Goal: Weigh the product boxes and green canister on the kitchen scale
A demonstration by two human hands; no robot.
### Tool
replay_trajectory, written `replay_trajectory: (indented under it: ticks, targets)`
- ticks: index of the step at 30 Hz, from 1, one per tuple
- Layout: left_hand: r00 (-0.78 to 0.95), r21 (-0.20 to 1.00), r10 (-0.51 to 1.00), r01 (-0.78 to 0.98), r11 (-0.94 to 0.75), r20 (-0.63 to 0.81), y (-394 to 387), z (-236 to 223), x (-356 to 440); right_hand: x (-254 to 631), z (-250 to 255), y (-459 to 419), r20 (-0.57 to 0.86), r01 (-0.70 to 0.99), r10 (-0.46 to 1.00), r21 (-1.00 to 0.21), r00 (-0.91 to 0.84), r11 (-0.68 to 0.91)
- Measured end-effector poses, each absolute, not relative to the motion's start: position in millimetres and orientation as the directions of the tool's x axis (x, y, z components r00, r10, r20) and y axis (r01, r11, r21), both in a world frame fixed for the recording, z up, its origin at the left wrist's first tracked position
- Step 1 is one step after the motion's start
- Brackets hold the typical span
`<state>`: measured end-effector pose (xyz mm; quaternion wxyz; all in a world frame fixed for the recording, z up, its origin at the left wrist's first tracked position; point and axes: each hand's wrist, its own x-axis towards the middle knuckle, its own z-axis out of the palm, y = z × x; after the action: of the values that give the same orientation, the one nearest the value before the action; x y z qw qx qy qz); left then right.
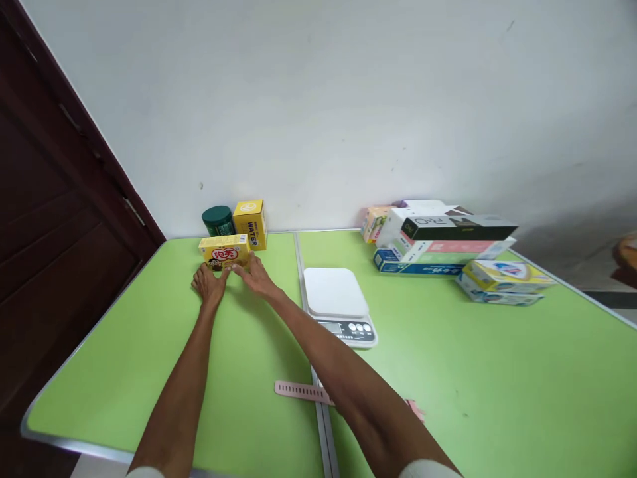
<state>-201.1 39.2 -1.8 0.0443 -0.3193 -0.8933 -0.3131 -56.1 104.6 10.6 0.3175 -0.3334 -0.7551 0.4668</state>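
A yellow puff snack box (225, 250) stands on its long edge at the far left of the green table. My left hand (209, 282) grips its lower left corner, fingers bent around that side. On the other end my right hand (255, 273) holds the lower right corner, its thumb close to the left thumb at the front edge. Right behind the box are a dark green lidded tub (217, 221) and a yellow carton marked WATER (251, 226).
A white kitchen scale (336, 293) sits mid-table by the metal seam. My right forearm partly covers a pink strap (301, 390). Stacked boxes (448, 245) stand by the wall at right, with yellow-and-white boxes (507, 277) nearer the right edge.
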Motion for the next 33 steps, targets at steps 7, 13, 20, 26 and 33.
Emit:
replay_trajectory:
  ticks: [7,13,20,26,33]
  targets:
    - [-0.645,0.572,0.623,0.738,0.359,0.442,34,-11,-199,-68,11,103,0.142,0.16,0.817,-0.948,-0.559,0.274]
    - [-0.456,0.444,0.803,0.854,0.272,0.384,37,-9,-193,-57,22,112,0.169,0.154,0.803,-0.939,-0.572,0.308]
    - [-0.305,0.339,0.868,0.925,0.172,0.391,37,-5,-188,-20,37,82,0.324,0.123,0.738,-0.869,-0.592,0.48]
    - [-0.346,0.341,0.877,0.911,0.23,0.333,42,-3,-192,129,40,58,0.514,0.188,0.782,-0.78,-0.353,0.597]
    - [-0.3,0.411,0.814,0.908,0.083,0.498,32,6,-183,364,1,96,0.522,0.495,0.678,-0.829,0.517,0.261]
